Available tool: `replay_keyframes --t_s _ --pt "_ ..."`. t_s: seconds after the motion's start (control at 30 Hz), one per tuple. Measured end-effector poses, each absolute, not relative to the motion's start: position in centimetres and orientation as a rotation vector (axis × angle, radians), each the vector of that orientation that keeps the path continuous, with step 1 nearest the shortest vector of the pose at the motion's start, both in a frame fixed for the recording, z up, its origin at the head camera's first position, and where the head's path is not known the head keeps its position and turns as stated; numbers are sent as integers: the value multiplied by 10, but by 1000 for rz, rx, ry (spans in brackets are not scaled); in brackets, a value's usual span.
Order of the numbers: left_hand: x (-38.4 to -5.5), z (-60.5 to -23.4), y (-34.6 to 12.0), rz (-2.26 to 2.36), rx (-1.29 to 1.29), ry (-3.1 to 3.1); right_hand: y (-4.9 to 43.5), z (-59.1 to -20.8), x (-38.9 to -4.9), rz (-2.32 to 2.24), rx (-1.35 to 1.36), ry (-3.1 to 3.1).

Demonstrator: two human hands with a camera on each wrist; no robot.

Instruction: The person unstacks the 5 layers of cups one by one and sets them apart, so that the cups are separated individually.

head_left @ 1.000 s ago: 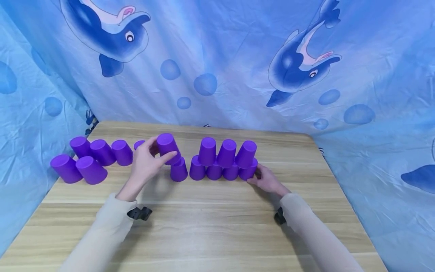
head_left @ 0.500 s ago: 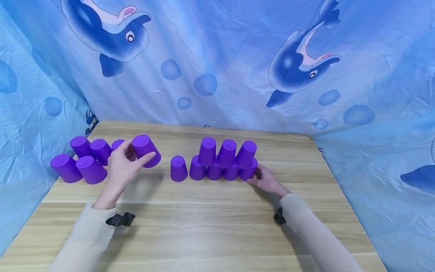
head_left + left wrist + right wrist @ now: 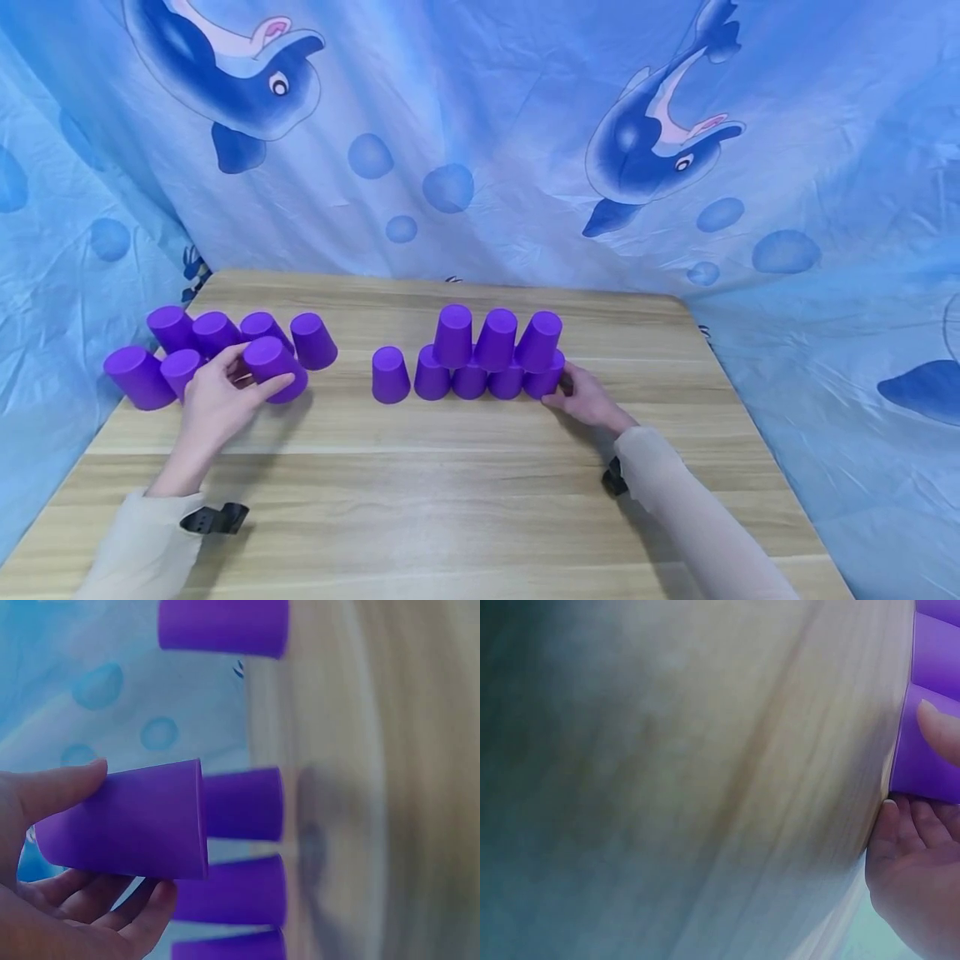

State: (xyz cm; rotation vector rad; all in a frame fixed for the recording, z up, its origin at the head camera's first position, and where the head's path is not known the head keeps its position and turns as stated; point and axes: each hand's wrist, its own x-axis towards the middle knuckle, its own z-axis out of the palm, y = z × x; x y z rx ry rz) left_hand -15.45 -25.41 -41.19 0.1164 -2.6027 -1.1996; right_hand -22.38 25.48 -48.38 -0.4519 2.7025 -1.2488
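Observation:
My left hand (image 3: 217, 400) holds an upside-down purple cup (image 3: 279, 375) between thumb and fingers. In the left wrist view, this cup (image 3: 135, 817) hangs above the wooden table, its rim off the surface. Behind it and to its left stand several more purple cups, one (image 3: 313, 342) a little apart on the right. My right hand (image 3: 588, 398) grips the rightmost cup (image 3: 543, 377) of a lower row, thumb on its front and fingers at its side in the right wrist view (image 3: 937, 761). Three cups form an upper layer, the middle one (image 3: 498, 340) among them, on that row.
At the row's left end stands a cup (image 3: 391, 377) with a small gap beside it. The wooden table (image 3: 450, 500) reaches back to a blue dolphin-print curtain (image 3: 525, 125). Another cup (image 3: 138, 379) stands at the front of the left group.
My left hand has carried its cup leftward and lower, from above the row's left end to in front of the left group. My right hand has stayed at the rightmost cup.

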Motion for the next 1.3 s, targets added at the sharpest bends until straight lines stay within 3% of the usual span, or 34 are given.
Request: replay_keyframes --t_s 0.57,1.3 --pt "-140 -432 -305 -1116 295 -2690 253 -483 -225 -1228 -417 2679" --pt "-161 -440 -299 -991 193 -2691 255 -483 -224 -1248 -415 2673"
